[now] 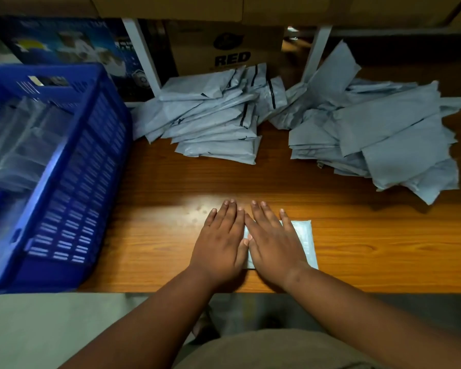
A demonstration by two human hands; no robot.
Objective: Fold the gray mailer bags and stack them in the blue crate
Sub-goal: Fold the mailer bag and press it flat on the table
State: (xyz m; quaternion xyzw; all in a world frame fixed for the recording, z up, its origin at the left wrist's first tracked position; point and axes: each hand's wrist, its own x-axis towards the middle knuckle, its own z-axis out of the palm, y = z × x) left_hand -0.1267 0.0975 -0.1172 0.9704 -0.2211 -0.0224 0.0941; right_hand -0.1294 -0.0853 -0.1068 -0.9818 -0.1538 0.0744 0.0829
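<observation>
A small folded gray mailer bag (305,242) lies flat on the wooden table near its front edge. My left hand (221,241) and my right hand (273,241) press down on it side by side, fingers straight, covering most of it. The blue crate (72,166) stands at the left with pale bags inside. A heap of folded gray mailer bags (213,118) sits at the back middle. A looser pile of gray mailer bags (378,134) spreads at the back right.
A cardboard box (224,46) marked RED and a dark printed box (64,43) stand behind the piles under a shelf with white legs (141,54). Bare wood (383,249) shows to the right of my hands.
</observation>
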